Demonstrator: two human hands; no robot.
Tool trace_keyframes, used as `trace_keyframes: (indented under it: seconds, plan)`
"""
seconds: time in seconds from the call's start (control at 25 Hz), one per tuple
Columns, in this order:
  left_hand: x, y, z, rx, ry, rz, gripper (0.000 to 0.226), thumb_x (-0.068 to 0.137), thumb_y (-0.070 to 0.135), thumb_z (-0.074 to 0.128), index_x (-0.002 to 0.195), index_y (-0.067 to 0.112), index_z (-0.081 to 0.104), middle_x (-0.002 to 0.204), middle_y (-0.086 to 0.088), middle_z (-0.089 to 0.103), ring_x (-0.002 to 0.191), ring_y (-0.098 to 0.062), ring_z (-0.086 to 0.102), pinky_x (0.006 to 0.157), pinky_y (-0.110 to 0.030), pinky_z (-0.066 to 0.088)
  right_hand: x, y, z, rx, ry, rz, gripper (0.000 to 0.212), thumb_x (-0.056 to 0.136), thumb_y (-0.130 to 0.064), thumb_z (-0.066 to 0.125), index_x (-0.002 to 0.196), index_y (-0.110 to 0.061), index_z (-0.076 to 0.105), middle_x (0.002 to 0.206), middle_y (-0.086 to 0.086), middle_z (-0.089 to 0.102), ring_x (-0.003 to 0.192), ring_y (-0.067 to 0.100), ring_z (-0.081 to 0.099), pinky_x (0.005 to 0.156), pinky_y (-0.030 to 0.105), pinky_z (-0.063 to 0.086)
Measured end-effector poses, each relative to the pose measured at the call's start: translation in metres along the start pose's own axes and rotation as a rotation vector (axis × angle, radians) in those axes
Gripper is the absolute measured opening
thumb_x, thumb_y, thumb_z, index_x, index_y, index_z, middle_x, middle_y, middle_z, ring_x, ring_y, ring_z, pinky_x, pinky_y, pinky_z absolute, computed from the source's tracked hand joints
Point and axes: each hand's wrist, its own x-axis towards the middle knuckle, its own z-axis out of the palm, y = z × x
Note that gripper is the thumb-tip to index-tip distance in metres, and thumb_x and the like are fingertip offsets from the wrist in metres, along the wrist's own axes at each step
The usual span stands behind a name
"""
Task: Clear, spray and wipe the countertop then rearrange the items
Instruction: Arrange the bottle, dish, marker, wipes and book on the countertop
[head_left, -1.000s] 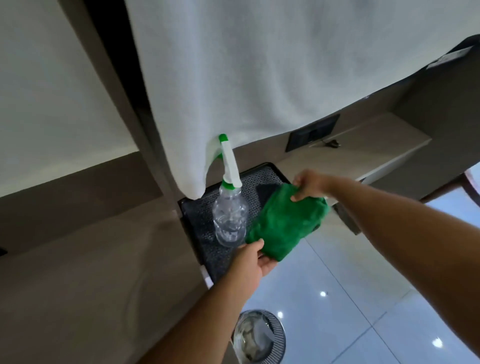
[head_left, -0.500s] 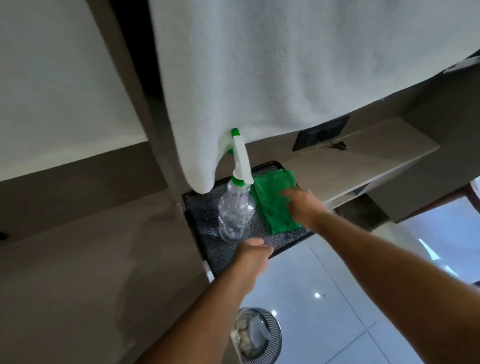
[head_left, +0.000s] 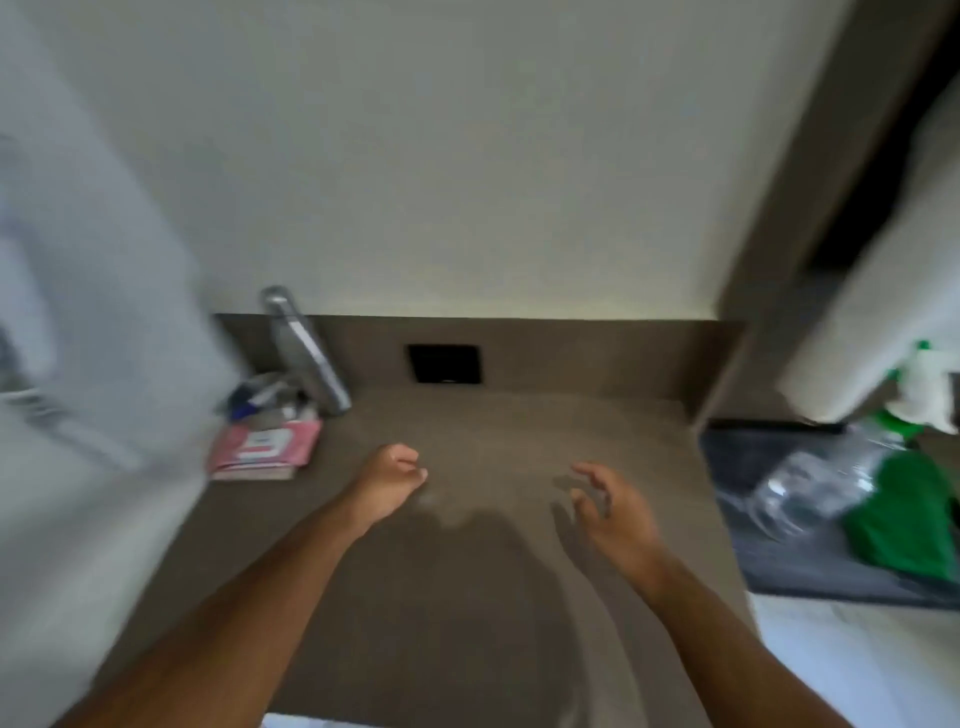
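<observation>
Since earlier: both hands have let go of the green cloth (head_left: 904, 519) and the view has swung left onto the brown countertop (head_left: 467, 597).
Left hand (head_left: 387, 480): empty, fingers loosely curled, low over the counter at frame centre.
Right hand (head_left: 610, 506): empty, fingers spread and half bent, apart from the left.
Cleaning kit: cloth and clear spray bottle (head_left: 815, 480) sit on the dark tray (head_left: 779, 566) at the right edge, likely parked because wiping is finished.
Items to rearrange: pink packet (head_left: 265, 449), a blurred heap of small things (head_left: 270, 400) behind it, and a metal bottle (head_left: 306, 351) leaning on the backsplash, left of centre.
Surroundings: black wall outlet (head_left: 444, 364) above the counter; white towel (head_left: 883, 312) hanging at upper right.
Obstacles: none between the hands and the items.
</observation>
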Motion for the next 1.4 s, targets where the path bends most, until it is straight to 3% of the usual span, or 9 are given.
trace_keyframes:
  seconds: [0.16, 0.28, 0.4, 0.52, 0.8, 1.0, 1.12, 1.28, 1.4]
  plan:
    - [0.029, -0.072, -0.122, 0.188, 0.320, 0.010, 0.029, 0.089, 0.017, 0.062, 0.116, 0.006, 0.063, 0.113, -0.014, 0.068, 0.108, -0.031, 0.062, 0.087, -0.032, 0.044, 0.080, -0.137, 0.079, 0.067, -0.085, -0.164, 0.037, 0.092, -0.019, 0.062, 0.129, -0.016, 0.058, 0.129, 0.005, 0.061, 0.120, 0.020, 0.056, 0.097, 0.024, 0.039]
    - [0.056, -0.115, -0.176, 0.275, 0.385, 0.013, 0.036, 0.091, 0.022, 0.055, 0.126, 0.014, 0.057, 0.127, -0.013, 0.061, 0.120, -0.031, 0.056, 0.100, -0.038, 0.044, 0.139, -0.229, 0.127, 0.076, -0.106, -0.244, 0.044, 0.090, -0.024, 0.062, 0.133, -0.018, 0.054, 0.134, 0.003, 0.058, 0.125, 0.018, 0.053, 0.106, 0.030, 0.038]
    - [0.088, -0.129, -0.191, 0.392, 0.429, 0.077, 0.040, 0.091, 0.021, 0.051, 0.131, 0.023, 0.055, 0.127, -0.008, 0.061, 0.118, -0.030, 0.056, 0.097, -0.043, 0.049, 0.191, -0.291, 0.161, 0.050, -0.114, -0.244, 0.062, 0.087, -0.028, 0.065, 0.143, -0.021, 0.039, 0.144, 0.004, 0.048, 0.131, 0.019, 0.046, 0.108, 0.033, 0.037]
    - [0.119, -0.126, -0.187, 0.747, 0.472, 0.295, 0.031, 0.090, 0.023, 0.059, 0.121, 0.022, 0.059, 0.119, -0.006, 0.065, 0.109, -0.026, 0.062, 0.087, -0.039, 0.052, 0.229, -0.322, 0.187, -0.002, -0.129, -0.220, 0.075, 0.084, -0.031, 0.068, 0.147, -0.023, 0.028, 0.146, 0.007, 0.045, 0.130, 0.022, 0.047, 0.099, 0.029, 0.036]
    - [0.159, -0.130, -0.176, 1.017, 0.451, 0.320, 0.023, 0.080, 0.026, 0.069, 0.101, 0.018, 0.068, 0.115, -0.010, 0.062, 0.106, -0.027, 0.055, 0.087, -0.041, 0.043, 0.240, -0.326, 0.205, 0.036, -0.091, -0.207, 0.041, 0.083, -0.033, 0.069, 0.116, -0.030, 0.045, 0.100, -0.010, 0.059, 0.091, 0.012, 0.059, 0.069, 0.020, 0.044]
    - [0.163, -0.125, -0.176, 1.052, 0.442, 0.335, 0.036, 0.084, 0.035, 0.066, 0.116, 0.019, 0.061, 0.135, -0.011, 0.050, 0.124, -0.030, 0.044, 0.101, -0.044, 0.035, 0.204, -0.300, 0.157, 0.171, 0.031, -0.201, 0.043, 0.082, -0.028, 0.073, 0.118, -0.030, 0.049, 0.105, -0.010, 0.061, 0.094, 0.008, 0.060, 0.077, 0.021, 0.047]
    - [0.149, -0.120, -0.171, 1.026, 0.434, 0.349, 0.041, 0.085, 0.030, 0.065, 0.125, 0.019, 0.057, 0.140, -0.010, 0.047, 0.130, -0.029, 0.041, 0.108, -0.042, 0.033, 0.185, -0.279, 0.107, 0.212, 0.084, -0.202, 0.042, 0.082, -0.032, 0.073, 0.115, -0.039, 0.047, 0.103, -0.020, 0.059, 0.091, -0.004, 0.059, 0.065, 0.009, 0.044]
    - [0.097, -0.099, -0.114, 1.024, 0.488, 0.520, 0.016, 0.070, 0.015, 0.077, 0.085, 0.015, 0.072, 0.116, -0.011, 0.067, 0.108, -0.028, 0.063, 0.094, -0.042, 0.051, 0.160, -0.230, 0.023, 0.131, 0.145, -0.193, 0.038, 0.079, -0.029, 0.076, 0.107, -0.037, 0.051, 0.097, -0.020, 0.061, 0.083, -0.004, 0.060, 0.063, 0.011, 0.042]
    - [0.070, -0.068, -0.037, 0.994, 0.415, 0.621, 0.014, 0.071, 0.019, 0.060, 0.068, 0.018, 0.074, 0.089, 0.003, 0.071, 0.083, -0.018, 0.067, 0.077, -0.031, 0.055, 0.146, -0.181, -0.034, 0.039, 0.178, -0.123, 0.038, 0.077, -0.024, 0.078, 0.106, -0.031, 0.055, 0.094, -0.019, 0.060, 0.085, 0.006, 0.061, 0.068, 0.018, 0.043]
